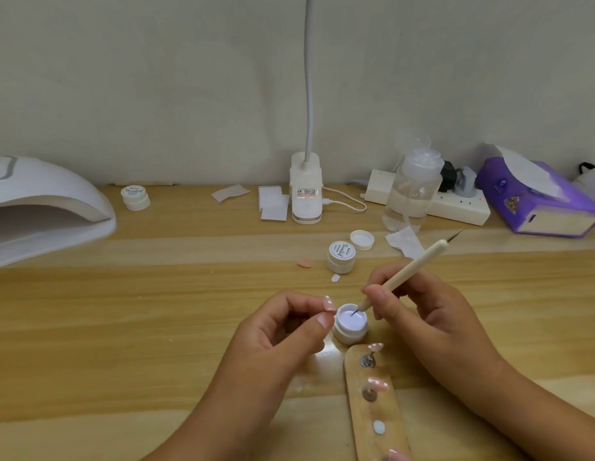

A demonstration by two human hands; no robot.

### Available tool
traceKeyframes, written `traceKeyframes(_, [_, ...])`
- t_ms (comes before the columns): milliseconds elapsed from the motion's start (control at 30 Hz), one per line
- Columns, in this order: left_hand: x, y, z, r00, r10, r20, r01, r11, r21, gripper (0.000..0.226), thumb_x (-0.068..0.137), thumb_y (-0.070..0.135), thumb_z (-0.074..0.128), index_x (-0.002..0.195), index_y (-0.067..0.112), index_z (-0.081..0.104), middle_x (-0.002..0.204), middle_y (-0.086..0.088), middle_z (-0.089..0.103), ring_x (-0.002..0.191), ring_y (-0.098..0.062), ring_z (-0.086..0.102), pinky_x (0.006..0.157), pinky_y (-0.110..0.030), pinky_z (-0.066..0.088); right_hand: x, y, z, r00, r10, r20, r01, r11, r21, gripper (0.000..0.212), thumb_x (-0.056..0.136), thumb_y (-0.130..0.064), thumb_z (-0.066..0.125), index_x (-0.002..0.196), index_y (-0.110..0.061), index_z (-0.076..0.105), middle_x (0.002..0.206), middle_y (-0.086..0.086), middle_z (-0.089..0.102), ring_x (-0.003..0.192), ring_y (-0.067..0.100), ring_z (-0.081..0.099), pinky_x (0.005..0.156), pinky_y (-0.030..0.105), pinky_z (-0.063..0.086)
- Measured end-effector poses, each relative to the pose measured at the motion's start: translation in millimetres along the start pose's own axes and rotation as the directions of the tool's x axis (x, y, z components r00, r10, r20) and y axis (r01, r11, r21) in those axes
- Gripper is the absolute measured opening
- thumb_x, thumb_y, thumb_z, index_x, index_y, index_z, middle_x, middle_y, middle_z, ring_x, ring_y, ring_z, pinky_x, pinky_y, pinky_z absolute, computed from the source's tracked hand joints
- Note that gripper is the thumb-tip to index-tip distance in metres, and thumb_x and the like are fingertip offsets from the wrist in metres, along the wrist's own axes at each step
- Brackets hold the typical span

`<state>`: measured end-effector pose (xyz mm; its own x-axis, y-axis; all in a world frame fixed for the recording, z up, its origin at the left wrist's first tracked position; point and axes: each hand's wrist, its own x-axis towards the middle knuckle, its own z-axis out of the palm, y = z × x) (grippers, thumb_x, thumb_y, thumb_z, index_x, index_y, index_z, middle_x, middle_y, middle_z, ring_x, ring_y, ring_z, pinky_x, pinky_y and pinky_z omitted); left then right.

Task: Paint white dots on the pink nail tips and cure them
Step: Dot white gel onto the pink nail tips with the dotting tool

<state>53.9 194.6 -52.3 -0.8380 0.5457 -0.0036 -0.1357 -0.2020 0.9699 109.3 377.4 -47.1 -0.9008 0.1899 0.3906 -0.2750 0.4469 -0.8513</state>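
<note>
At desk (140, 311) centre front, the left hand (276, 331) pinches a pink tip (328, 303) between thumb and forefinger, other fingers curled. White dots show on the tip. It sits just left of the open jar (351, 331), at its rim. The right hand (419, 314) grips a pen (402, 276) pencil-style, fingers curled round the shaft, with its fine point down inside the jar at the white gel. The jar stands on the desk between both hands, just beside the top end of a wooden strip (386, 437). The strip runs to the lower edge, left of the right wrist. Mounted tips (377, 384) sit in a row on it: two pink with white dots, one pale, one cut off by the frame. Behind the hands are a closed jar (341, 257), a lid (362, 240) and a loose tip (304, 263). The curing lamp (47, 207) is far left, well apart, with its opening toward the desk front. Along the wall are a second closed jar (135, 197), a clip lamp (306, 194), a bottle (412, 191), a power strip (455, 207) and a tissue pack (535, 197).
</note>
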Motion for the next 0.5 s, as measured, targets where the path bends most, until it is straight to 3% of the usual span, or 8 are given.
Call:
traceKeyframes(167, [-0.5, 0.9, 0.0, 1.000, -0.004, -0.003, 0.004, 1.000, 0.011, 0.027, 0.059, 0.044, 0.074, 0.081, 0.029, 0.074, 0.077, 0.012, 0.068, 0.069, -0.001, 0.058, 0.067, -0.012, 0.048, 0.5, 2.6, -0.1, 0.999, -0.025, 0.020, 0.026, 0.999, -0.032, 0.013, 0.085, -0.042, 0.060, 0.082, -0.031, 0.066, 0.076, -0.013, 0.063, 0.070, 0.007, 0.056, 0.068, 0.010, 0.044])
traceKeyframes(333, [-1.4, 2.5, 1.3, 1.000, -0.006, 0.004, 0.006, 1.000, 0.002, 0.009, 0.070, 0.028, 0.071, 0.078, 0.028, 0.074, 0.076, 0.012, 0.068, 0.069, 0.001, 0.058, 0.066, -0.012, 0.048, 1.3, 3.1, -0.3, 0.999, -0.025, 0.033, 0.026, 0.999, -0.031, 0.011, 0.086, -0.041, 0.063, 0.083, -0.031, 0.065, 0.077, -0.011, 0.063, 0.070, 0.006, 0.055, 0.068, 0.011, 0.044])
traceKeyframes(500, [-1.5, 1.3, 0.0, 1.000, 0.006, 0.007, -0.006, 1.000, 0.018, 0.019, 0.065, 0.037, 0.076, 0.081, 0.027, 0.074, 0.080, 0.012, 0.069, 0.071, 0.001, 0.058, 0.069, -0.013, 0.049, 1.3, 3.7, -0.2, 0.998, -0.027, 0.049, 0.028, 0.999, -0.018, 0.006, 0.087, -0.036, 0.067, 0.083, -0.033, 0.065, 0.078, -0.009, 0.063, 0.069, 0.005, 0.054, 0.067, 0.011, 0.044])
